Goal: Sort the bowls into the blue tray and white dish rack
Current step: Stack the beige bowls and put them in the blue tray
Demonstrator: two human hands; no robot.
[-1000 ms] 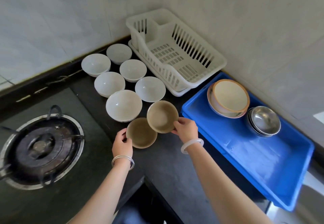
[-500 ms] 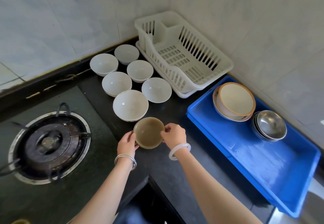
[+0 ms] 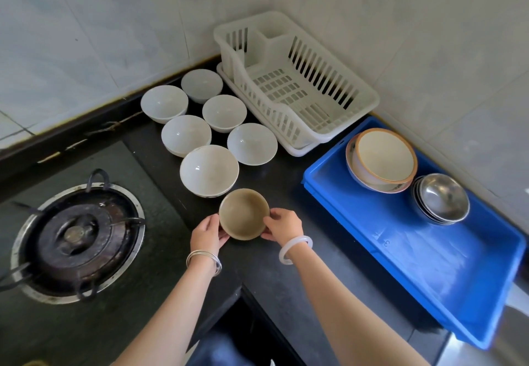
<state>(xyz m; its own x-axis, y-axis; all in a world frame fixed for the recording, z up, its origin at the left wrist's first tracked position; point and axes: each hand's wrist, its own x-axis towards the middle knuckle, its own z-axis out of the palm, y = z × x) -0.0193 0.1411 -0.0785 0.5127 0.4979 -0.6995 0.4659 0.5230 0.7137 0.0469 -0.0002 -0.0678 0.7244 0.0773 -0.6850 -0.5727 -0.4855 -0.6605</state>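
Six white bowls (image 3: 209,169), one rack (image 3: 274,119), one tray (image 3: 429,265).

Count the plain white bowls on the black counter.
6, all left of the white plastic dish rack: rear bowl, left bowl, middle-right bowl, middle-left bowl, right bowl, largest front bowl. Nested ones may be hidden.

Left hand (image 3: 208,235) and right hand (image 3: 284,224), fingers (image 3: 273,218) curled round one brown bowl (image 3: 244,214).

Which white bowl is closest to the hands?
The front white bowl, just behind the brown bowl that left hand and right hand hold; the rest sit farther back.
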